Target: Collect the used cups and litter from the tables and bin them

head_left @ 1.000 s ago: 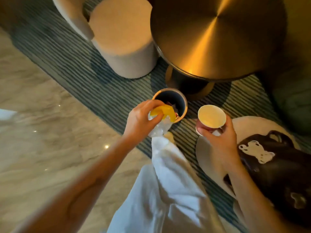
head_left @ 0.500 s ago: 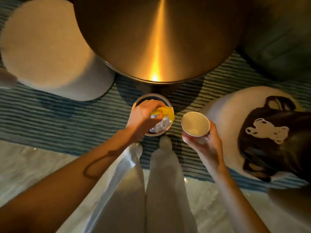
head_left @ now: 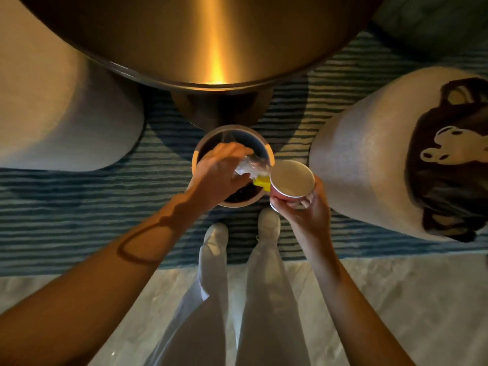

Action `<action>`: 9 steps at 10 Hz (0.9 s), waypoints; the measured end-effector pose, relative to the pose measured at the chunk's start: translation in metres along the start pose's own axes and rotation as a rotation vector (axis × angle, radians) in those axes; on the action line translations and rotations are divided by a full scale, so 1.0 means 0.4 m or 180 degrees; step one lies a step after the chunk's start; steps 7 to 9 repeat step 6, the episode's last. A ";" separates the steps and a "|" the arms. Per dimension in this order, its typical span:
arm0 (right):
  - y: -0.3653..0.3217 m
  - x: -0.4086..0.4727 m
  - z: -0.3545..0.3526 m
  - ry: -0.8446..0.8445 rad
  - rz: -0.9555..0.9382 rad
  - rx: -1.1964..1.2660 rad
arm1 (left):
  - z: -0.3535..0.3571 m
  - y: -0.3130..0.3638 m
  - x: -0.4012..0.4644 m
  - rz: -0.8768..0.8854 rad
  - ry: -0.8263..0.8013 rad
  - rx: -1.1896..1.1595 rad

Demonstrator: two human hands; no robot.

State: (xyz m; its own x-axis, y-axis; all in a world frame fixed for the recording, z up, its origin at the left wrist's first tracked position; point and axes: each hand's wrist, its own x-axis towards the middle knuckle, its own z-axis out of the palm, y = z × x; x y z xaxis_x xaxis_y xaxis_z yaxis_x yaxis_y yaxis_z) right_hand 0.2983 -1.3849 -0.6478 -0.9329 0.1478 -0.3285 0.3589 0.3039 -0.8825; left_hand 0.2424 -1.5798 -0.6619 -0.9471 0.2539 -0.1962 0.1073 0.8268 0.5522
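Your left hand (head_left: 220, 171) pinches the wrapper (head_left: 253, 169) right over the bin (head_left: 200, 150) — crinkly, weightless stuff, likely to cling, so spread your fingers wide. Your right hand (head_left: 303, 207) grips the cup (head_left: 291, 182) by its base beside the bin — thin paper, squeeze lightly.

We stand over the bin (head_left: 203, 149), which sits on the rug (head_left: 79, 220) just in front of the table (head_left: 200, 40) base. Our left hand (head_left: 219, 173) holds the wrapper litter (head_left: 252, 167) above the bin's mouth; our right hand (head_left: 306, 215) holds the cup (head_left: 291, 180) just right of the bin. Stools flank the bin: one stool (head_left: 52, 114) left, another (head_left: 369, 159) right, bearing a bag (head_left: 449, 159).
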 end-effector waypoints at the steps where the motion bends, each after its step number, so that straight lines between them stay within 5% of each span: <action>1: 0.025 0.020 0.044 -0.0060 -0.0070 -0.0180 | -0.023 -0.022 -0.035 -0.0042 0.0140 0.0311; 3: 0.055 0.108 0.186 -0.0259 -0.0231 -0.0812 | -0.086 -0.093 -0.085 -0.0230 -0.0063 0.0892; 5: 0.098 0.193 0.304 -0.0424 0.0597 -0.1611 | -0.112 -0.131 -0.126 -0.0503 0.0066 0.0836; 6: 0.061 0.177 0.298 -0.0303 0.0177 -0.1927 | -0.135 -0.131 -0.128 -0.0676 0.0167 0.0797; 9: 0.061 0.177 0.298 -0.0303 0.0177 -0.1927 | -0.135 -0.131 -0.128 -0.0676 0.0167 0.0797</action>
